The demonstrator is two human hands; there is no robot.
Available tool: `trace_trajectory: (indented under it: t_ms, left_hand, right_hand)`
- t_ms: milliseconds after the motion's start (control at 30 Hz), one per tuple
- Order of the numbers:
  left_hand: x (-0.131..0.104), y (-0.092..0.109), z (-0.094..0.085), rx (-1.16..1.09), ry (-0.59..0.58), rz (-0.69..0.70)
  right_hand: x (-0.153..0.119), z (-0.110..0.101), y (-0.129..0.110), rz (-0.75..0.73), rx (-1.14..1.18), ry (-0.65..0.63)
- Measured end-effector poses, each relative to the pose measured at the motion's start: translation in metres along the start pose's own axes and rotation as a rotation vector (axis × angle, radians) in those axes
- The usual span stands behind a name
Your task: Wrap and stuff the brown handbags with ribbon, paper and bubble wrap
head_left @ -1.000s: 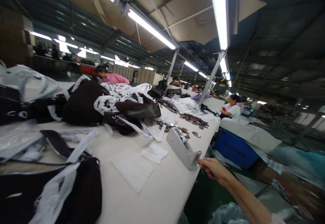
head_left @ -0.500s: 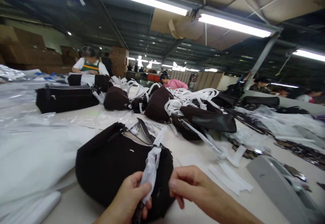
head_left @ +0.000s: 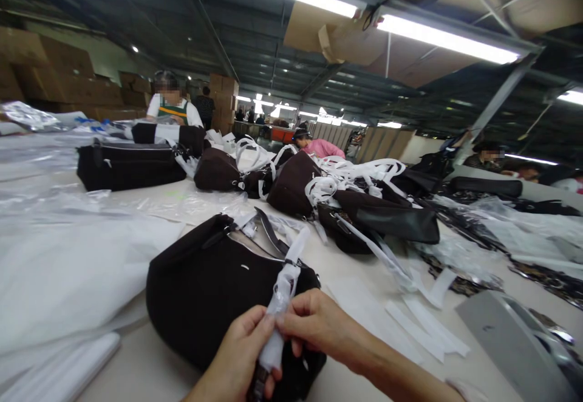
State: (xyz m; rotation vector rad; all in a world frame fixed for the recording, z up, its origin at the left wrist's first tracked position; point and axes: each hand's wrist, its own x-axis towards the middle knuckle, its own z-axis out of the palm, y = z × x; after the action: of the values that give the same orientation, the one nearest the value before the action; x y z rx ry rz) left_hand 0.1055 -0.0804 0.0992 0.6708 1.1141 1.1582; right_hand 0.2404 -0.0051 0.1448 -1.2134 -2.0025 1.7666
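Observation:
A dark handbag (head_left: 204, 286) lies on the table in front of me, its zipped mouth towards the far side. Its strap (head_left: 259, 381) is partly covered by a white translucent wrapping (head_left: 285, 280). My left hand (head_left: 248, 344) is closed around the wrapped strap, thumb on top. From the right, my right hand (head_left: 314, 323) pinches the same wrapping just above the left thumb. Whether a small piece of tape is between those fingertips is hidden.
Several dark bags (head_left: 291, 186) with white-wrapped straps are heaped beyond. Paper strips (head_left: 414, 329) lie to the right, near a grey tape dispenser (head_left: 510, 341). White sheets (head_left: 68, 268) cover the left side. A co-worker (head_left: 173, 107) is across the table.
My right hand has moved left and now touches the wrapping, where before it was apart from it. The left hand keeps its hold. The view has shifted slightly.

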Motion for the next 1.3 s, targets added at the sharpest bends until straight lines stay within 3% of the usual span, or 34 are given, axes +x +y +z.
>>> trace_trajectory:
  t_ms: [133, 300, 500, 667, 767, 867, 967, 1033, 1100, 1200, 1300]
  left_hand:
    - [-0.010, 0.018, 0.004, -0.061, 0.020, -0.028]
    - [-0.008, 0.018, 0.003, -0.088, -0.027, -0.086]
    - [0.001, 0.011, -0.009, -0.080, -0.079, -0.109]
    - [-0.007, 0.027, -0.013, -0.016, -0.044, -0.140]
    - [-0.011, 0.036, -0.011, -0.019, -0.008, -0.141]
    - [-0.010, 0.040, -0.012, -0.031, 0.028, -0.144]
    - [-0.008, 0.040, -0.016, -0.040, 0.013, -0.142]
    - [-0.006, 0.039, -0.018, -0.055, -0.026, -0.132]
    - [-0.006, 0.038, -0.019, -0.058, -0.040, -0.121]
    - [-0.007, 0.037, -0.019, -0.060, 0.002, -0.116]
    - [-0.002, 0.032, -0.020, -0.093, -0.009, -0.121]
  right_hand:
    - [-0.012, -0.005, -0.004, 0.110, 0.236, -0.088]
    - [-0.021, -0.003, 0.005, 0.168, 0.361, -0.028]
    - [-0.009, 0.010, 0.012, -0.024, 0.282, 0.095]
    - [-0.001, 0.022, 0.013, -0.175, 0.189, 0.185]
    - [0.001, 0.022, 0.014, -0.209, -0.048, 0.259]
    - [0.002, 0.018, 0.013, -0.443, -0.483, 0.484]
    - [0.003, 0.012, 0.007, -0.867, -0.939, 0.708]
    - [0.004, 0.008, 0.001, -1.121, -1.182, 0.729]
    - [0.006, 0.006, -0.005, -1.279, -1.328, 0.667]
    - [0.012, 0.005, -0.010, -1.364, -1.356, 0.613]
    - [0.022, 0.006, -0.007, -1.398, -1.283, 0.666]
